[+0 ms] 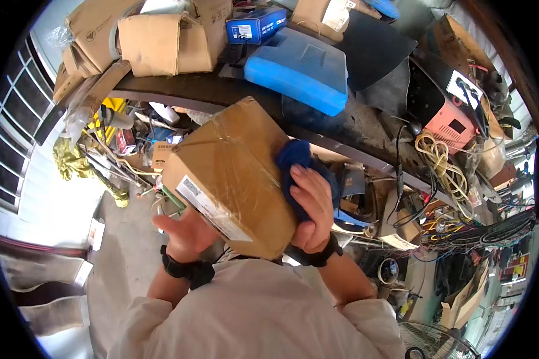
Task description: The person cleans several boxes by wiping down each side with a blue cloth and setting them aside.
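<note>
A brown cardboard box [233, 161], taped with clear shiny tape, is tilted up in front of my chest. A white printed label [212, 206] is stuck along its lower left side. My left hand [188, 233] supports the box from below on the left; its thumb sticks out and the other fingers are hidden behind the box. In my right hand [314, 200] is a bunched dark blue cloth [296, 158], pressed against the right side of the box. Black bands circle both wrists.
A dark workbench [185, 87] runs across ahead, bearing a blue plastic case [299, 66], a blue carton [256, 26] and opened cardboard boxes [161, 42]. At right are a pink-and-black machine [452, 128] and coiled cables [440, 158]. Cluttered shelving lies beneath; a fan [437, 341] stands lower right.
</note>
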The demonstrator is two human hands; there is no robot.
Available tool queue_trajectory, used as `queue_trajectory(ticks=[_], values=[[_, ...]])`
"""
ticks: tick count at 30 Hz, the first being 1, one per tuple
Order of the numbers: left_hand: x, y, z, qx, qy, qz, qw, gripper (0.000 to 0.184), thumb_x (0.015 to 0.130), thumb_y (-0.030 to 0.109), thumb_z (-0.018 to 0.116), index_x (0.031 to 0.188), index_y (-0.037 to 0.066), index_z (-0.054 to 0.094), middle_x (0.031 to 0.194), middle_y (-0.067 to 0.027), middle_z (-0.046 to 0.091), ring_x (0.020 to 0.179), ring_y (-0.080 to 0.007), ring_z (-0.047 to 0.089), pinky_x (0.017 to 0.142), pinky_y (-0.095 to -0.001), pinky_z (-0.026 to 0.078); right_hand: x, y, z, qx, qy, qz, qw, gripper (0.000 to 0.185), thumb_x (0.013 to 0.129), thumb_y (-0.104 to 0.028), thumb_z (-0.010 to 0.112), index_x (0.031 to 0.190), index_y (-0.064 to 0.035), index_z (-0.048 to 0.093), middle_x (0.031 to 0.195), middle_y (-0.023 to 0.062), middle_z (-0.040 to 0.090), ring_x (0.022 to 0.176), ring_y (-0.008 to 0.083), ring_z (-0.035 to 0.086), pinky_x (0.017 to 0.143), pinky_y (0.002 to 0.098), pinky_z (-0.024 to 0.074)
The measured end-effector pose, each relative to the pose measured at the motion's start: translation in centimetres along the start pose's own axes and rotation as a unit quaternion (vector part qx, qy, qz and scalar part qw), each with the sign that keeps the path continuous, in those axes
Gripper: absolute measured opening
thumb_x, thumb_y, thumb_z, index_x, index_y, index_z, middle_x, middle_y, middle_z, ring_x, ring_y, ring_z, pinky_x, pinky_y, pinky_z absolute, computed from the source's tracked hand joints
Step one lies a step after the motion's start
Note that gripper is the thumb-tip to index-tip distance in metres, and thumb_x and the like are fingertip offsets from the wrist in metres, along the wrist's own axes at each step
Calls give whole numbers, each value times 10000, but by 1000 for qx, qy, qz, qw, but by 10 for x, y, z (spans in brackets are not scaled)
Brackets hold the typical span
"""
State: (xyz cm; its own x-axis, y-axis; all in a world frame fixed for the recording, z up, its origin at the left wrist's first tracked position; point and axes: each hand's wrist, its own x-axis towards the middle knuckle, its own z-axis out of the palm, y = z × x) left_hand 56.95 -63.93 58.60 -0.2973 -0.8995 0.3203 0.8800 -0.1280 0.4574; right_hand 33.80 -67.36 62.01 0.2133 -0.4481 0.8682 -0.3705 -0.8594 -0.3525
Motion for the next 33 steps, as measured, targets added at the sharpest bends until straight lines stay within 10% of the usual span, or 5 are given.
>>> queue_trajectory(ticks=[7, 15, 33], values=[[-3, -6, -14, 194, 213, -16, 957, 929, 755, 485, 785, 1431, 28, 342, 1382, -83, 491, 1263, -234, 485, 1060, -407, 388, 2, -18, 4, 174, -26, 209, 962, 447, 1062, -247, 242, 1086, 70, 557, 1284, 294, 547, 1218, 362, 537, 1066, 456, 361], [-7, -10, -35, 265, 151, 6, 952, 967, 701, 447, 837, 1411, -4, 358, 1351, -90, 514, 1222, -212, 515, 1029, -366, 410, 36, -40, 2, 26, -376, -72, 923, 626, 950, -363, 494, 1424, 29, 380, 1475, 282, 342, 1376, 407, 348, 1148, 493, 244], [4, -9, -54, 379, 127, -33, 916, 1111, 581, 326, 924, 1447, 9, 304, 1395, -107, 468, 1279, -232, 471, 1074, -387, 373, 24, 8, 27, 19, -212, -95, 972, 726, 945, -306, 442, 1487, 73, 145, 1533, 339, 111, 1436, 478, 125, 1169, 513, 106]])
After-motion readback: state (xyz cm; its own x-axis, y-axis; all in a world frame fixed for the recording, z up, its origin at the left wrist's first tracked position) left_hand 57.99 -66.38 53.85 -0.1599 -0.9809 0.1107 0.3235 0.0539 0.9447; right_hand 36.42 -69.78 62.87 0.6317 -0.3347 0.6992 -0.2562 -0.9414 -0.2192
